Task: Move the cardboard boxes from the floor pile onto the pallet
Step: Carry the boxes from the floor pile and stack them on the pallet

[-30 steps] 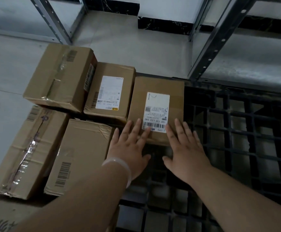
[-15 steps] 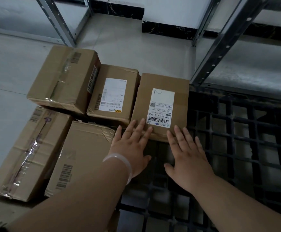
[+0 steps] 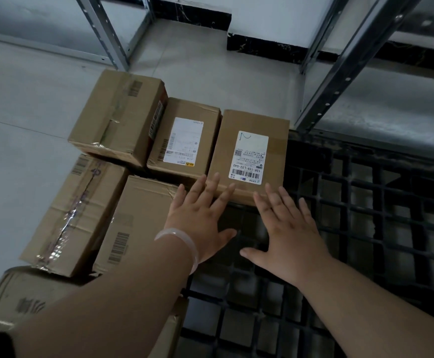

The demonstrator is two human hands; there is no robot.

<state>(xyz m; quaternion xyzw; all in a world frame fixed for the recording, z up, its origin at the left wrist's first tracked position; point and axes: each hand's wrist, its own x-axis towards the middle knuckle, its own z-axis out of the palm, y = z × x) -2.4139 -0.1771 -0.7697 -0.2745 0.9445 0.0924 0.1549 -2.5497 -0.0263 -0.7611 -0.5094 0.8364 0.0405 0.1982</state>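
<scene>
A flat cardboard box with a white shipping label (image 3: 249,156) lies on the far left corner of the black grid pallet (image 3: 365,215). My left hand (image 3: 203,218) and my right hand (image 3: 285,228) are both flat with straight fingers, fingertips touching the box's near edge. Several other cardboard boxes lie to the left: a labelled one (image 3: 185,143) beside it, a taped one (image 3: 119,115) at the far left, and two long ones (image 3: 74,213) (image 3: 136,218) nearer me.
Grey metal shelf uprights (image 3: 340,73) (image 3: 102,29) stand behind the boxes and at the pallet's far edge. Another cardboard box (image 3: 30,298) lies at the bottom left under my left forearm. Grey tiled floor (image 3: 17,125) stretches to the left.
The labelled box has slid a little farther away from me on the pallet, with both flat hands following its near edge. The other boxes have stayed where they were.
</scene>
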